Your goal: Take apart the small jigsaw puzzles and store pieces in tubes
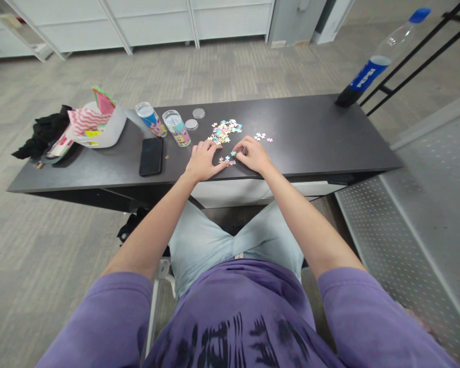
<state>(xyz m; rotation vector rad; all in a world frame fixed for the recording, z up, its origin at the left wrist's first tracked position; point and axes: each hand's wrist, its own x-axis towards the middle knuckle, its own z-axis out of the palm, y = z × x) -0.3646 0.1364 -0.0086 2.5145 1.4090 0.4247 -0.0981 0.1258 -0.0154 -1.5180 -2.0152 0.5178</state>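
Near the front edge of the dark table, my right hand pinches a small teal puzzle piece between thumb and fingertips. My left hand lies on the tabletop with thumb and fingers apart. Its thumb reaches toward a small group of puzzle pieces between my hands; whether it touches them I cannot tell. Beyond my fingers spreads a loose pile of colourful puzzle pieces. To the right of the pile, several pale and pink puzzle pieces lie apart.
Left on the table are a black phone, two printed cans, two round lids and a white basket beside black cloth. A Pepsi bottle stands at the far right corner.
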